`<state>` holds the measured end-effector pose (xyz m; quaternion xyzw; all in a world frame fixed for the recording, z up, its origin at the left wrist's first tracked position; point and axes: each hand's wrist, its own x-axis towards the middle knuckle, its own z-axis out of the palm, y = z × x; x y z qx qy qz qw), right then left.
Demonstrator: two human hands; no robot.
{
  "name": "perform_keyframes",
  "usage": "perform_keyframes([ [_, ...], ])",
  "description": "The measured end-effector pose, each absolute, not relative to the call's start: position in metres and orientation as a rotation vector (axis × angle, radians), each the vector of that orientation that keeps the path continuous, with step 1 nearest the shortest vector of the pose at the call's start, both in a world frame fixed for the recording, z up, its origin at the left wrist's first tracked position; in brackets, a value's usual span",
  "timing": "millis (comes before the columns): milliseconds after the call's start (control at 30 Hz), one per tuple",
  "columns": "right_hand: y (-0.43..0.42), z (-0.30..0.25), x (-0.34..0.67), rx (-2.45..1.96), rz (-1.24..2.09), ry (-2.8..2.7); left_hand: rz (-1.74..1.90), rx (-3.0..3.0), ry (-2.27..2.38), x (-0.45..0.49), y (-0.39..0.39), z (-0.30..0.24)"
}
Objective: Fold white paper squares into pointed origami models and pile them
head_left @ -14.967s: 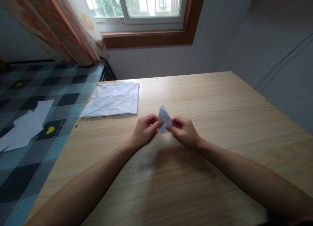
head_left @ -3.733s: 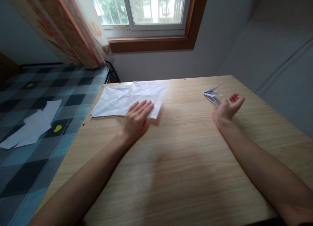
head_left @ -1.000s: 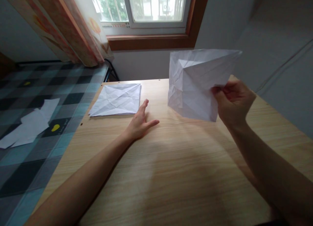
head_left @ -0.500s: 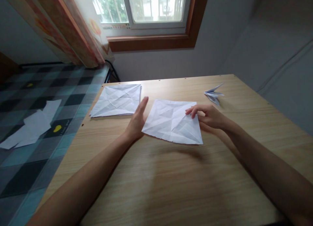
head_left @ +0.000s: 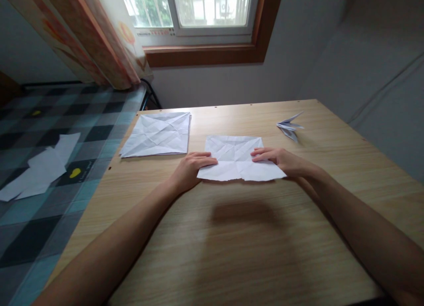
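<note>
A creased white sheet of paper (head_left: 234, 158) lies across the middle of the view between my two hands. Its near edge looks uneven and lifts off the table, with a shadow below. My left hand (head_left: 195, 167) grips the sheet's left side, fingers on top and thumb hidden. On the right side, my right hand (head_left: 276, 159) holds the sheet the same way, fingertips over its upper face.
Left of the sheet lies a stack of creased paper (head_left: 159, 134) on the wooden table (head_left: 232, 248). A folded paper piece (head_left: 289, 127) sits at the back right. Paper scraps (head_left: 46, 167) rest on a checked bedspread (head_left: 29, 235) at left.
My left hand has gone from upright and open beside the sheet to gripping its left side. The sheet has turned square to me, bending along its middle crease. My right hand keeps its hold.
</note>
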<state>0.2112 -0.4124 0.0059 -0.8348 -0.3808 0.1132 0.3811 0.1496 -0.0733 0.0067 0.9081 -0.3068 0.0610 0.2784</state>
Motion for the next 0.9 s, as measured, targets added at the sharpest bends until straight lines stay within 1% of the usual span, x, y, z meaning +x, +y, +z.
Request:
perform_keyframes([
  [100,-0.412,0.005,0.206,-2.108,0.309,-0.716,0.255,2.425,-0.591,0.147,-0.077,0.003],
  [200,-0.408,0.002,0.202,-2.105,0.272,-0.521,0.224,2.351,-0.368,0.145,-0.079,0.0],
  [300,-0.401,-0.003,0.202,-2.262,0.018,-0.438,0.227,2.229,-0.262,0.147,-0.079,-0.002],
  [433,-0.391,-0.012,0.206,-2.454,-0.379,-0.302,0.599,2.409,-0.227,0.148,-0.081,-0.002],
  [500,-0.387,-0.016,0.207,-2.445,-0.533,-0.28,0.74,2.54,-0.326,0.147,-0.084,-0.002],
  [533,-0.385,-0.018,0.207,-2.437,-0.585,-0.298,0.748,2.589,-0.399,0.147,-0.085,-0.002],
  [600,-0.381,-0.018,0.206,-2.441,-0.635,-0.406,0.656,2.667,-0.562,0.146,-0.087,-0.003],
  [700,-0.37,-0.012,0.203,-2.463,-0.614,-0.69,0.361,2.782,-0.765,0.148,-0.09,-0.004],
  [800,-0.346,-0.006,0.2,-2.465,-0.482,-0.992,0.127,2.822,-0.862,0.151,-0.09,-0.005],
  [900,-0.313,-0.008,0.2,-2.439,-0.314,-1.236,0.067,2.81,-0.923,0.154,-0.089,-0.004],
])
